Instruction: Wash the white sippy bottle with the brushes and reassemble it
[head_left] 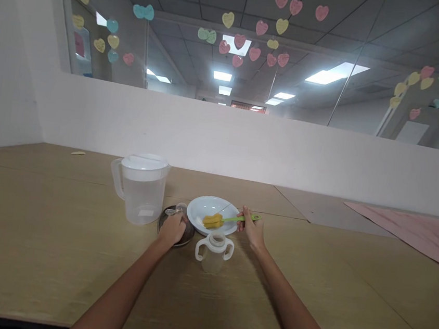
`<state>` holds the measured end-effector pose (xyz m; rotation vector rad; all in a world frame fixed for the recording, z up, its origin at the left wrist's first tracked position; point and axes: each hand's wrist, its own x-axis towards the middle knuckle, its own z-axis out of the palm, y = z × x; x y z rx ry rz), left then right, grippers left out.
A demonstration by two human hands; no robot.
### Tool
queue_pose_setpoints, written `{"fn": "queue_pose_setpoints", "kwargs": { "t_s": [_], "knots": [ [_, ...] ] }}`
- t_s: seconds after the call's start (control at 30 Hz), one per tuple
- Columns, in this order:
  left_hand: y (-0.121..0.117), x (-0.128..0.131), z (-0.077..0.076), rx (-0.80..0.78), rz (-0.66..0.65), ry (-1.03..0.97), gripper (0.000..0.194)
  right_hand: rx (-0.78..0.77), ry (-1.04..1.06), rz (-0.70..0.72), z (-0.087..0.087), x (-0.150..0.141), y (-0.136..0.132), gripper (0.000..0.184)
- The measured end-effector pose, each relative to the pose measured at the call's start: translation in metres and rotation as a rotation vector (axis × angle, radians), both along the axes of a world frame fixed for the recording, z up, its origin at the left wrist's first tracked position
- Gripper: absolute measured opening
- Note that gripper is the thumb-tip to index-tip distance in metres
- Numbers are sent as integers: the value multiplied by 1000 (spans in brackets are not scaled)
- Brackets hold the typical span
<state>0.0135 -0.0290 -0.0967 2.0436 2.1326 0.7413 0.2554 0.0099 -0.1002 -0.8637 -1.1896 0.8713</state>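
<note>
My right hand [251,227] is closed around the green handle of a bottle brush [213,221]. The brush's yellow sponge head rests in or just over a white bowl [202,203], with a bit of white stuff beside it. My left hand [172,229] reaches over a dark round metal dish [185,240], fingers curled down and partly hidden by the back of the hand. Small clear plastic parts [181,208] show at its fingertips; whether they are gripped is unclear. Between my arms, in front of the bowl, an uncapped two-handled baby bottle [214,258] stands upright.
A lidded clear plastic pitcher [143,198] stands left of the dish. Pink cloth or paper [409,226] lies at the far right, beside a grey panel [328,210]. A small pale scrap [78,153] lies at the back left. A white wall [222,138] rises behind the table.
</note>
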Motion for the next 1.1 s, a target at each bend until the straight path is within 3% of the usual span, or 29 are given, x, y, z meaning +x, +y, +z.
{"fn": "queue_pose_setpoints", "kwargs": {
  "t_s": [0.17, 0.57, 0.77, 1.1],
  "knots": [
    [-1, 0, 1, 1, -39, 48, 29, -7, 33, 8, 3, -1, -4, 50],
    [-5, 0, 11, 59, 23, 157, 31, -12, 36, 21, 7, -1, -7, 50],
    [-4, -2, 9, 22, 22, 114, 22, -22, 26, 19, 6, 0, -7, 49],
    [0, -8, 6, 82, 51, -39, 31, -40, 64, 83, 4, -2, -5, 49]
  ]
}}
